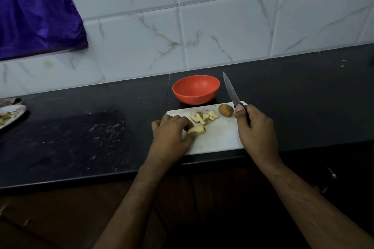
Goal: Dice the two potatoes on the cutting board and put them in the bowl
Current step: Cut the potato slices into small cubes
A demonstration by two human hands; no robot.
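A white cutting board (218, 137) lies at the counter's front edge. My left hand (172, 133) pinches a cut potato piece (197, 130) on the board between thumb and fingers. Several cut potato strips (203, 117) lie in a small heap behind it. A whole brown potato (225, 110) sits at the board's far right corner. My right hand (255, 129) grips the black handle of a knife (230, 90), its blade raised and pointing away toward the wall. An orange bowl (196, 89) stands just behind the board with nothing visible inside.
The dark counter (81, 139) runs along a white tiled wall. A plate with scraps (9, 116) sits at the far left edge. A blue cloth (36, 10) hangs at the upper left. Brown cabinet fronts lie below the counter edge.
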